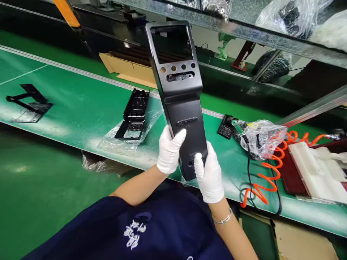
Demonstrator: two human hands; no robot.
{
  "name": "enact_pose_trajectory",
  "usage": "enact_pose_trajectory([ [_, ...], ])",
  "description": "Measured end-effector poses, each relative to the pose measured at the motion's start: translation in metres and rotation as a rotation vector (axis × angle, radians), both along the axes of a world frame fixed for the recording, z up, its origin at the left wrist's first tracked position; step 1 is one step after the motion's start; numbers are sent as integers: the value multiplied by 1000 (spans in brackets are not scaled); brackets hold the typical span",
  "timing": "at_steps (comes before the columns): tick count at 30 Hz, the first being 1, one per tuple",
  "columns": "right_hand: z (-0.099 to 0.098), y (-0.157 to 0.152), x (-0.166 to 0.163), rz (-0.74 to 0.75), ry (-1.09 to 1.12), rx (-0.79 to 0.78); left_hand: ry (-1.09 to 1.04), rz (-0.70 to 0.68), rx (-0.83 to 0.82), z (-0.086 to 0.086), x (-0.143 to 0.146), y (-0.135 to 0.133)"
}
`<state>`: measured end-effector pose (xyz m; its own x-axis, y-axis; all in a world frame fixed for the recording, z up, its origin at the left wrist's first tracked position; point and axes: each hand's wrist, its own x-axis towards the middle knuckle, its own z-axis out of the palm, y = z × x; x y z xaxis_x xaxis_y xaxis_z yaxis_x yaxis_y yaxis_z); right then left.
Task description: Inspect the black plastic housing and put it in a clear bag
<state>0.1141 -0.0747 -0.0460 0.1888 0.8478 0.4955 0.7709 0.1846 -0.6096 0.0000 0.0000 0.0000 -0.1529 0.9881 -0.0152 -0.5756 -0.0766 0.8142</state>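
1. Left hand (169,150), white glove, is clamped on the lower left edge of the black plastic housing panel (179,86).
2. Right hand (209,175), gloved, grips the panel's bottom right, thumb on its face.
3. Panel is held upright above the green conveyor belt (67,97).
4. Second black part (134,112) lies on a plastic bag (119,139); orange coiled hose (271,169) at right.

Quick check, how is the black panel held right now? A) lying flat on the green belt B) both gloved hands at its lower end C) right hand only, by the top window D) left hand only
B: the left hand and right hand, both in white gloves, grip the lower end of the black panel, which stands upright above the green belt.
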Motion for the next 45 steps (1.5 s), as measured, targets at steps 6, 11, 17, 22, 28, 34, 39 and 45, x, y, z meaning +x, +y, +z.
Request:
enact_pose_trajectory([
  [6,-13,-2,10,98,225,-60,21,-21,-25,-7,0,4],
  [11,-13,-17,9,29,290,113,-32,74,-21,-4,-1,8],
  [17,-13,-22,-4,42,127,141,-7,88,41,-2,3,7],
  [22,-17,-15,4,-6,307,62,3,65,59,-5,3,4],
  [28,-13,-15,14,-25,180,174,22,64,44,-4,4,1],
  [34,-13,-17,-6,-1,106,203,12,104,61,-4,8,1],
  [39,-13,-19,-20,-25,206,165,-9,144,56,-1,12,1],
  [45,-20,-17,-1,9,428,113,51,90,54,-6,10,7],
])
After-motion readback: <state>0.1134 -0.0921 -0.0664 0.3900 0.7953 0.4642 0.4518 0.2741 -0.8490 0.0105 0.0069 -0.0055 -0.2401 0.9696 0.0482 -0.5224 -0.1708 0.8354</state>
